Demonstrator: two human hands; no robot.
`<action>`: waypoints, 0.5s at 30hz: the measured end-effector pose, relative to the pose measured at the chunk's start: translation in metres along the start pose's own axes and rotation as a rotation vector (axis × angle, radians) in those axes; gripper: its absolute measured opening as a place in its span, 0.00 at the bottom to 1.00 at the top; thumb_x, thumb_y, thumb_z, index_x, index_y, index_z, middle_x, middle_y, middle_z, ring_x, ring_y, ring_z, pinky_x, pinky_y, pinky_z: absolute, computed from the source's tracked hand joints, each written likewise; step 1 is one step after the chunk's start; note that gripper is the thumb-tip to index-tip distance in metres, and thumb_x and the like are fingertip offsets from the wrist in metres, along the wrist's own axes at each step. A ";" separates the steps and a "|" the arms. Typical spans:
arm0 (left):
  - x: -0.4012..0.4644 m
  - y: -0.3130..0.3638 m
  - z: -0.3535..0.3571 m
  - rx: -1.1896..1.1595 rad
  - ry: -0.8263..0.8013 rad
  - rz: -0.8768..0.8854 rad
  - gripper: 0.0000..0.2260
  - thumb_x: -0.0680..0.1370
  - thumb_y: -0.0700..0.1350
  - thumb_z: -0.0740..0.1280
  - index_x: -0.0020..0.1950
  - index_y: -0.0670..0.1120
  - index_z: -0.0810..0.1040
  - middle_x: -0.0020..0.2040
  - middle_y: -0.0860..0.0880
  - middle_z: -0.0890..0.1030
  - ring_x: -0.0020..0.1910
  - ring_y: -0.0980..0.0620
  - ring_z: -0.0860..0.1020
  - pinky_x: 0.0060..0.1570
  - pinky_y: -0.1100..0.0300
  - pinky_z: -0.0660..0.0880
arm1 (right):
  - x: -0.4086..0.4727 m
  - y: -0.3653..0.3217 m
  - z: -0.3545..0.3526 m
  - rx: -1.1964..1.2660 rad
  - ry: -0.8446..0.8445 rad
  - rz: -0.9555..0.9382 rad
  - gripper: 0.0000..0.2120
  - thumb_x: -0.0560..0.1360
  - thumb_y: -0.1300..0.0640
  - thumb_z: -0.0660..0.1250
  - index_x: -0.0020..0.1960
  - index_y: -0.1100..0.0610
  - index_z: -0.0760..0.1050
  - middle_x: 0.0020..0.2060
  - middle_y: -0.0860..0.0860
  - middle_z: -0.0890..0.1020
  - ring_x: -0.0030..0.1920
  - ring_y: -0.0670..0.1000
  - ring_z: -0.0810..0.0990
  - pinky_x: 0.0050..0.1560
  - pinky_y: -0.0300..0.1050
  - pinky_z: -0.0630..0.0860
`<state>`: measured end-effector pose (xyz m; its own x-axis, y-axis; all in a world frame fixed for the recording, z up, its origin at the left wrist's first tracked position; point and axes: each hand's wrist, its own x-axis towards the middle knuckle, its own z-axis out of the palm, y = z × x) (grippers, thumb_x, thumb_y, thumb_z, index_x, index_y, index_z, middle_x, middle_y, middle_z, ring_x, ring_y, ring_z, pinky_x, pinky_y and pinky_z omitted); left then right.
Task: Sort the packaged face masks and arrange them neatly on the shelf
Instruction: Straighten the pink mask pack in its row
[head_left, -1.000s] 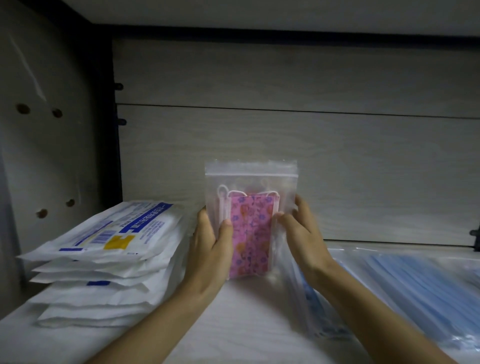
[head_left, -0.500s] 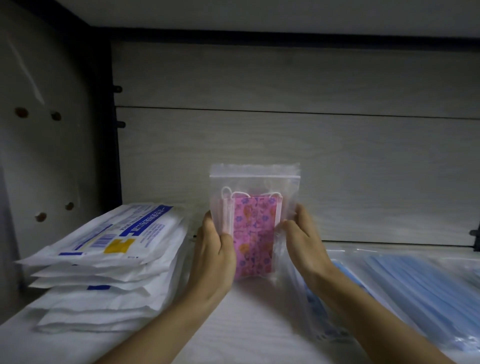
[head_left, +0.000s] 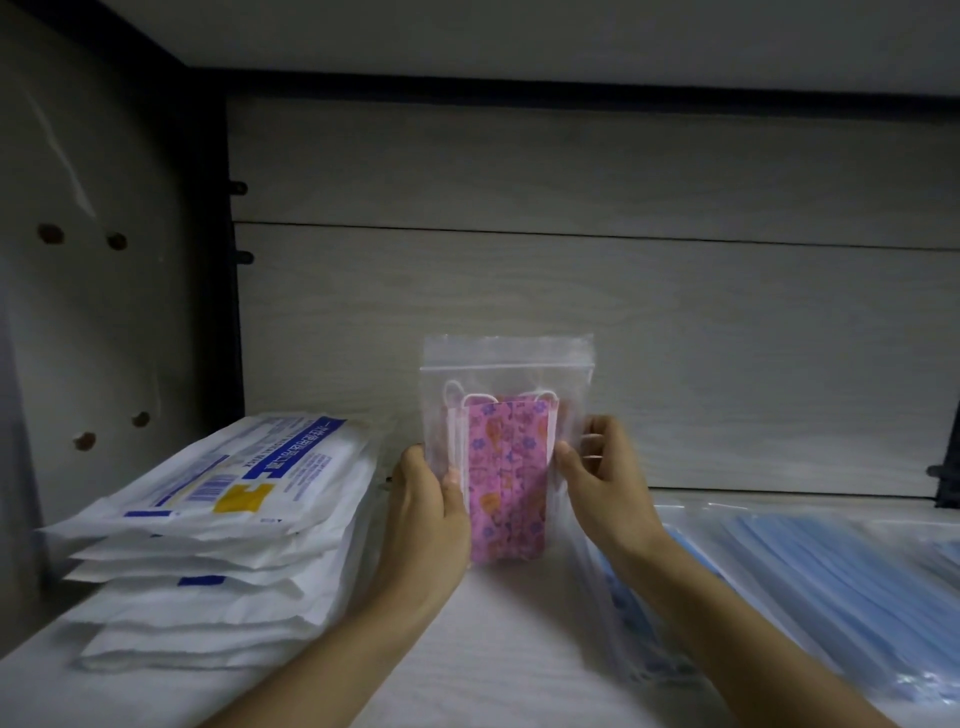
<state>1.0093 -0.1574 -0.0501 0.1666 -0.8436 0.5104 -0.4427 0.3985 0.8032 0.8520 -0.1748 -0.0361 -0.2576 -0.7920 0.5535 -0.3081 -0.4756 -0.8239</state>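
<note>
Gripping the upright pink mask bag (head_left: 506, 457) as before, left hand (head_left: 428, 512) and right hand (head_left: 605, 483) have barely shifted.

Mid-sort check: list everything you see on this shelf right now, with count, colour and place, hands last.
zip bag of pink masks: one, clear bag with pink patterned masks, upright at the shelf's middle, near the back panel
white mask packs: a stack, exact count unclear, white with blue and yellow print, lying flat at the left
blue mask bags: at least two, clear bags with light blue masks, lying flat at the right
shelf: one, pale wood grain, under everything
back panel: one, pale wood grain, behind the bags
left hand: one, grips the zip bag's left edge
right hand: one, grips the zip bag's right edge
</note>
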 end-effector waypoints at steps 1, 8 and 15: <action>0.000 0.000 0.000 0.012 0.004 -0.003 0.08 0.81 0.40 0.58 0.59 0.39 0.66 0.54 0.43 0.73 0.51 0.47 0.72 0.42 0.64 0.61 | 0.000 -0.001 -0.001 -0.012 -0.001 -0.001 0.08 0.79 0.62 0.63 0.46 0.50 0.69 0.40 0.49 0.77 0.38 0.47 0.75 0.40 0.43 0.74; -0.004 0.017 -0.009 0.052 0.052 -0.001 0.21 0.81 0.37 0.56 0.74 0.39 0.60 0.70 0.40 0.65 0.70 0.43 0.65 0.66 0.56 0.62 | 0.000 -0.021 -0.011 -0.017 0.016 -0.058 0.08 0.76 0.63 0.67 0.44 0.51 0.73 0.32 0.47 0.75 0.32 0.44 0.73 0.33 0.44 0.71; 0.008 0.065 -0.036 0.175 0.024 -0.109 0.18 0.81 0.43 0.57 0.71 0.41 0.65 0.68 0.40 0.71 0.65 0.41 0.70 0.48 0.61 0.64 | 0.020 -0.053 -0.026 -0.157 -0.030 0.100 0.06 0.73 0.62 0.69 0.48 0.62 0.79 0.31 0.53 0.79 0.28 0.49 0.77 0.28 0.41 0.74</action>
<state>1.0131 -0.1252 0.0172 0.2423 -0.8686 0.4322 -0.5666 0.2349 0.7898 0.8394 -0.1554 0.0223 -0.2672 -0.8446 0.4639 -0.4217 -0.3304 -0.8444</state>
